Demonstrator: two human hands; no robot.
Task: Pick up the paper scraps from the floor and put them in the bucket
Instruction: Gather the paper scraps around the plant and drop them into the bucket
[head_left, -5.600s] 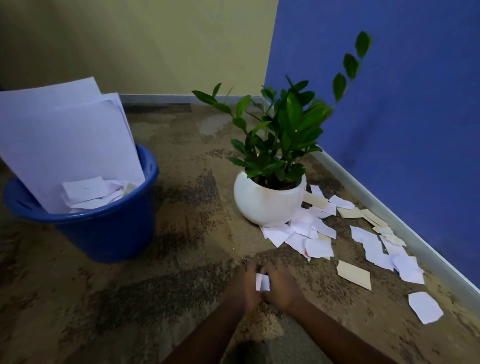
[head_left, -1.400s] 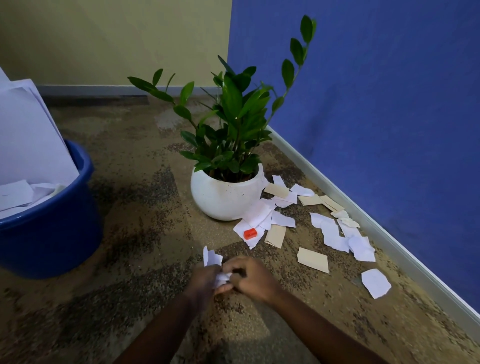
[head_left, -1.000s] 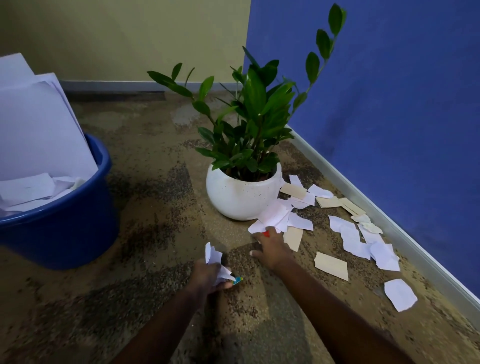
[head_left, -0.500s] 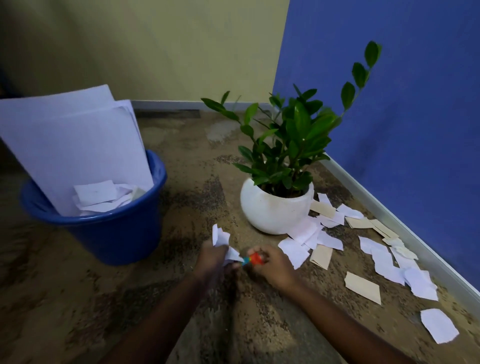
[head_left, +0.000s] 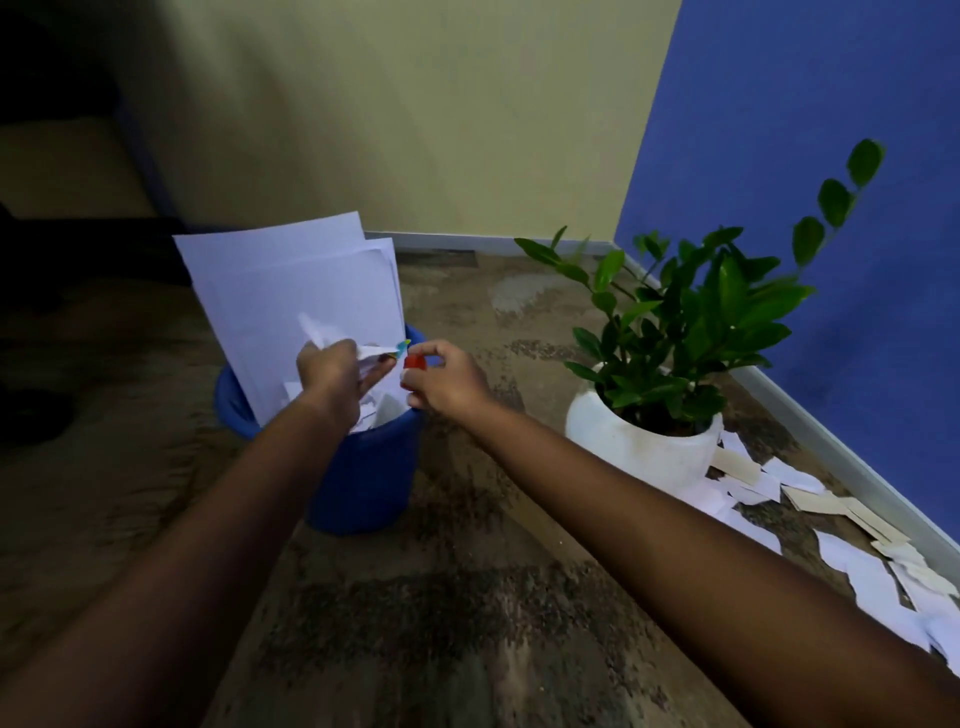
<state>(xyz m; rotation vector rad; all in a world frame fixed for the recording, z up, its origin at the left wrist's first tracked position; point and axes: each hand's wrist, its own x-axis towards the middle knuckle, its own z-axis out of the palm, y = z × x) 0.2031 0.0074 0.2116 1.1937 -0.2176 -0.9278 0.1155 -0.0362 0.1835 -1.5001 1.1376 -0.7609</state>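
A blue bucket (head_left: 363, 478) stands on the floor with large white sheets (head_left: 296, 301) leaning out of it and white scraps inside. Both my arms reach out over its rim. My left hand (head_left: 335, 371) is closed on a bunch of white paper scraps (head_left: 371, 356) with a small blue-green bit at the tip. My right hand (head_left: 447, 382) pinches a small red scrap (head_left: 414, 362) just right of the left hand. Several white and tan scraps (head_left: 852, 551) lie on the floor at the right, by the wall.
A green plant in a white round pot (head_left: 639, 452) stands right of the bucket, with scraps around its base. A blue wall (head_left: 831, 156) with a grey skirting runs along the right. A yellow wall is behind. Dark shapes sit at the far left.
Both hands have lifted from the floor and moved left and forward to above the bucket, carrying the white scraps and the red scrap. The view has swung left.
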